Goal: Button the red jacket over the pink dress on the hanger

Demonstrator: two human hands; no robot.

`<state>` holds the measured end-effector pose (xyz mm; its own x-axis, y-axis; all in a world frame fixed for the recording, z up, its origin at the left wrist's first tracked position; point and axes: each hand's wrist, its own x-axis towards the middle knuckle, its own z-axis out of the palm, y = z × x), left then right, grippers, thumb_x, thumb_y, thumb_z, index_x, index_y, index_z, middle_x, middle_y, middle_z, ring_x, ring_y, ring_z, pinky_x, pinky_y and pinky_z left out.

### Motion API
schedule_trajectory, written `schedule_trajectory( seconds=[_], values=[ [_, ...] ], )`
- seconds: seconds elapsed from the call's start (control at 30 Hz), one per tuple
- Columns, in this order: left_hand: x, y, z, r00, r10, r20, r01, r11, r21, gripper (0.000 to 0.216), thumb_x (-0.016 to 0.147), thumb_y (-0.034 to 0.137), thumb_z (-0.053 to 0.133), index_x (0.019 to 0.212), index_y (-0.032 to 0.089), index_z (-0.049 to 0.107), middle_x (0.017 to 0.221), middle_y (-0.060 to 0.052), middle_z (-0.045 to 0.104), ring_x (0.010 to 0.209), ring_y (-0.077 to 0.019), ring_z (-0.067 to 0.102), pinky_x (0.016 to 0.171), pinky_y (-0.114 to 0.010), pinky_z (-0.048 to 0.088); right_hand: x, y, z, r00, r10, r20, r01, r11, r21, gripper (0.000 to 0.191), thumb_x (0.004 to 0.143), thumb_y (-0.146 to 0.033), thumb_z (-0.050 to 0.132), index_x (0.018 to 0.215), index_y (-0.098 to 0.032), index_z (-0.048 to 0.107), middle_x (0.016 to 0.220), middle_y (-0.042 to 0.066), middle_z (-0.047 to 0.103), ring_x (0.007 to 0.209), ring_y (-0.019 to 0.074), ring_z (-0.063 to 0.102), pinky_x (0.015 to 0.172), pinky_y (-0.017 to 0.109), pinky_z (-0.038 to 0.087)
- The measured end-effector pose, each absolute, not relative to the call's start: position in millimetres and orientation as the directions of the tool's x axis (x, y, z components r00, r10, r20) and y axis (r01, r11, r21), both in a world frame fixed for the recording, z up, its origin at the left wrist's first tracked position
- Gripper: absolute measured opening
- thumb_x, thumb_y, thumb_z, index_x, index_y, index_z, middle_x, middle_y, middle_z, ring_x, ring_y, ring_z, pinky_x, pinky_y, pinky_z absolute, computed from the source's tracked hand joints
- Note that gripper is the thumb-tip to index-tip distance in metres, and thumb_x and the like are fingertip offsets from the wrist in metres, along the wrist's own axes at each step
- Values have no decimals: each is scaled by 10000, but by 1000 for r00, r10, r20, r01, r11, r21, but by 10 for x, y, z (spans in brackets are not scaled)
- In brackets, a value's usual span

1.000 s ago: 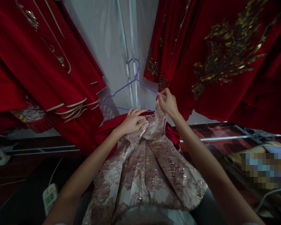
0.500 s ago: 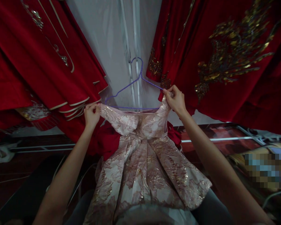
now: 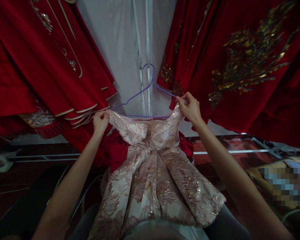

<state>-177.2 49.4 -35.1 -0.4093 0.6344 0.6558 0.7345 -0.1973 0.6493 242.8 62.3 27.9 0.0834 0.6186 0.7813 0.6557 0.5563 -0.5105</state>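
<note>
A pale pink brocade dress [image 3: 150,180] with gold floral patterning hangs in front of me, its pleated skirt spreading toward my lap. My left hand [image 3: 100,122] is closed in a pinch on the left shoulder strap. On the other side, my right hand [image 3: 190,106] pinches the right strap where it meets the end of a purple hanger [image 3: 137,94]. The hanger's lower bar runs just behind the neckline, and its hook points up, with nothing held around it by my hands. My fingers partly cover both strap tops.
Red garments [image 3: 90,80] with pale piping hang at the left. More red cloth [image 3: 240,100] with gold sequin embroidery hangs at the right. White metal rails [image 3: 230,151] run low behind the dress. A pixelated area [image 3: 285,186] lies at lower right.
Both hands, the dress top and the hanger have shifted very slightly to the right in the view. The grip on each strap stays the same.
</note>
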Motion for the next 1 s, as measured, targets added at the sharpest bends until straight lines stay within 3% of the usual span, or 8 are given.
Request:
schedule_trajectory(
  seconds=[0.33,0.6,0.7,0.87,1.0],
  values=[
    [-1810,447,-356,-431,720,544,732,-73,678,291,777,379,467,691,156,633,746,-72,661,834,-220,595,809,-315,463,2421,645,262,96,607,789,657,557,-508,363,818,-565,523,728,-215,539,684,18,629,616,166,564,684,288,422],
    [-1814,477,-389,-429,717,549,725,-89,683,328,785,388,462,744,139,671,732,-67,666,766,-206,596,743,-299,466,2431,653,273,92,628,773,646,552,-526,342,814,-539,534,714,-213,527,696,24,631,610,160,548,653,279,404],
    [-1758,546,-311,-383,700,603,737,-163,656,373,809,419,452,838,131,687,814,-75,684,804,-194,603,787,-291,457,2420,635,274,76,637,767,645,556,-525,337,813,-529,536,710,-209,520,692,20,625,601,150,533,626,268,389],
    [-1384,626,46,-185,675,714,692,-426,583,414,836,468,460,913,137,696,892,-71,693,849,-182,617,811,-274,454,2409,617,251,68,657,750,617,563,-549,339,816,-525,527,706,-204,517,670,11,605,587,136,507,579,248,366],
    [-1188,588,298,-16,755,655,618,-508,600,457,795,542,523,856,126,703,849,-59,692,845,-191,623,792,-278,463,2449,658,245,81,659,748,599,568,-564,345,809,-529,532,697,-203,520,648,3,584,574,129,491,556,242,354]
  ],
)
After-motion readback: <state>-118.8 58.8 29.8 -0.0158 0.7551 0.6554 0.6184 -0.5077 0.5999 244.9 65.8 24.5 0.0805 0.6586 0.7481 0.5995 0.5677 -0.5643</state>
